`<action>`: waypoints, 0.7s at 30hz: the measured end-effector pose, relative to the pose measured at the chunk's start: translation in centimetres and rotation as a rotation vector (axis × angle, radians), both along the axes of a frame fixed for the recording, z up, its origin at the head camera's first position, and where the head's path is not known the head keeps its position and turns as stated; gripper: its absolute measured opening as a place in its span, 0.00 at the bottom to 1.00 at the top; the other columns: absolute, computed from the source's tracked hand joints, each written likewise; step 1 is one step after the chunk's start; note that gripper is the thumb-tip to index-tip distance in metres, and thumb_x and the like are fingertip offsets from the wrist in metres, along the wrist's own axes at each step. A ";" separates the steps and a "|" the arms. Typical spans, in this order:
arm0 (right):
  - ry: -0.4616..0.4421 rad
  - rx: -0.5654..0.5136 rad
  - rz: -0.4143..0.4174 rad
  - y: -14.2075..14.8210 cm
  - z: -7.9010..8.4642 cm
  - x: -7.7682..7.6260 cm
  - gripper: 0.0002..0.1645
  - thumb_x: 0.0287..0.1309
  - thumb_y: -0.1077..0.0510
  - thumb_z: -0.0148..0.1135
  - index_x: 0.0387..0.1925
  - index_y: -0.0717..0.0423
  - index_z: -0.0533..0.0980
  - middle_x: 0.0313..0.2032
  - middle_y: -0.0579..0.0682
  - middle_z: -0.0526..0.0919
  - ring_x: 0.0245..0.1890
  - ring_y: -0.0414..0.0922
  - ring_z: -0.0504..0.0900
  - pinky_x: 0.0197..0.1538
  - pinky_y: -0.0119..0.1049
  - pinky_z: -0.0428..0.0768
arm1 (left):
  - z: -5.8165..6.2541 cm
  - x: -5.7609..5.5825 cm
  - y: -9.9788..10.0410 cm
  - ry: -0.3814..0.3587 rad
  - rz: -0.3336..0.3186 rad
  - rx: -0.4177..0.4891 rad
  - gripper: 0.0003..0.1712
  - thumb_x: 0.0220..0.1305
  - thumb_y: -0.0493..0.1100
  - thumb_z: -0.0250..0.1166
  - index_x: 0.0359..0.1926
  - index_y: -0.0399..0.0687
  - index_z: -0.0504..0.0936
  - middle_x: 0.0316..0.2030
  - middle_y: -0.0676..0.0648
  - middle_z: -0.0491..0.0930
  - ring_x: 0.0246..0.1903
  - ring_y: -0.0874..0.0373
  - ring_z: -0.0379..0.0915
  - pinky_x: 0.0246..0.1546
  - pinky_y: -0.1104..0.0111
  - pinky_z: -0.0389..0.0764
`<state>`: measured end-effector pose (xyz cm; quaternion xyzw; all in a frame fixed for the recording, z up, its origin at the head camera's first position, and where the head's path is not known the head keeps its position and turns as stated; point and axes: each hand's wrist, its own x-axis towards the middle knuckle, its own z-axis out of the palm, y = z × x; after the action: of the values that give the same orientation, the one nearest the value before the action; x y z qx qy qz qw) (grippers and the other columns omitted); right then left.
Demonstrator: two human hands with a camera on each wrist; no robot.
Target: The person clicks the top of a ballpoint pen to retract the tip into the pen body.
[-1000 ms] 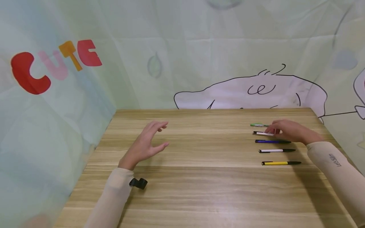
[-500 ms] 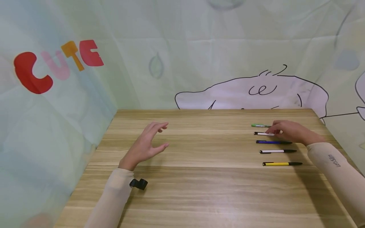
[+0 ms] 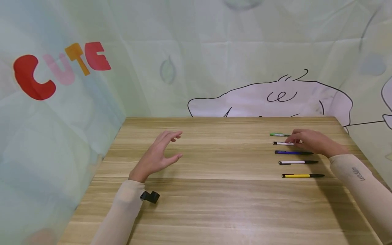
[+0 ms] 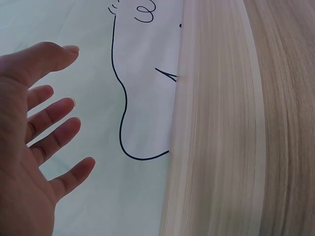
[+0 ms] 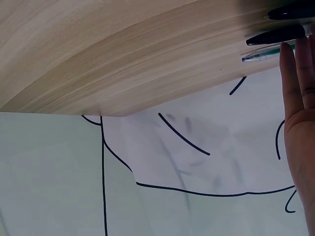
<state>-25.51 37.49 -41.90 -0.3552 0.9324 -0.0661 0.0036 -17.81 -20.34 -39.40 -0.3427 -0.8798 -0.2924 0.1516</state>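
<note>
At the right of the table, several pens lie in a column in the head view. My right hand (image 3: 312,140) is over the second from the back, a white pen (image 3: 279,143), and pinches it at its middle. Its black end (image 5: 275,35) shows beside the fingers in the right wrist view. Behind it is a green pen (image 3: 277,134), partly covered by the hand. Toward me lie a blue pen (image 3: 289,152), another white pen (image 3: 295,162) and a yellow pen (image 3: 298,176). My left hand (image 3: 157,153) hovers above the table's left side, fingers and thumb spread, holding nothing.
The wood-grain table (image 3: 214,204) ends at a back edge against a printed cloth (image 3: 214,61) with a line drawing. Another cloth side with coloured letters hangs at the left. A small black device (image 3: 150,197) is on the left sleeve.
The right hand stays at the white pen, and the pens keep their places on the table. The head view shifts very slightly; the left hand barely moves.
</note>
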 end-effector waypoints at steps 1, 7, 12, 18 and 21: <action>0.004 -0.003 -0.001 0.0 0.0 0.1 0.15 0.56 0.68 0.72 0.42 0.47 0.87 0.35 0.40 0.81 0.35 0.39 0.82 0.36 0.38 0.83 | 0.0 0.0 0.0 0.001 0.001 -0.001 0.43 0.59 0.44 0.76 0.73 0.45 0.67 0.60 0.45 0.74 0.55 0.51 0.72 0.57 0.54 0.77; -0.001 -0.003 -0.030 0.0 0.4 0.4 0.15 0.56 0.67 0.73 0.43 0.47 0.87 0.37 0.42 0.82 0.35 0.39 0.81 0.38 0.41 0.84 | -0.1 -0.1 0.1 0.003 0.007 -0.009 0.43 0.60 0.44 0.75 0.73 0.47 0.67 0.60 0.45 0.74 0.55 0.51 0.72 0.57 0.54 0.76; -0.049 -0.043 -0.053 0.1 0.9 0.8 0.15 0.57 0.67 0.72 0.45 0.49 0.86 0.39 0.41 0.82 0.37 0.39 0.82 0.40 0.40 0.86 | 0.1 -0.2 0.2 0.005 0.005 -0.010 0.43 0.60 0.44 0.75 0.73 0.46 0.67 0.59 0.45 0.74 0.55 0.51 0.72 0.57 0.53 0.77; -0.151 -0.184 -0.075 0.2 1.2 1.5 0.16 0.58 0.67 0.71 0.46 0.47 0.86 0.40 0.39 0.84 0.39 0.35 0.81 0.41 0.33 0.85 | 0.3 -0.2 0.3 -0.001 0.010 -0.011 0.43 0.59 0.44 0.76 0.73 0.48 0.67 0.59 0.46 0.75 0.55 0.51 0.72 0.57 0.53 0.77; -0.228 -0.269 -0.084 0.3 1.2 1.9 0.16 0.59 0.66 0.71 0.47 0.46 0.86 0.40 0.38 0.85 0.39 0.34 0.80 0.42 0.32 0.83 | 0.3 -0.2 0.3 -0.002 0.008 -0.008 0.43 0.59 0.44 0.76 0.73 0.47 0.67 0.59 0.46 0.75 0.55 0.51 0.72 0.57 0.53 0.77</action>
<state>-23.66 37.76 -40.70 -0.3035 0.9227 -0.2302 0.0589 -18.05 -20.08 -39.12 -0.3396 -0.8824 -0.2887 0.1506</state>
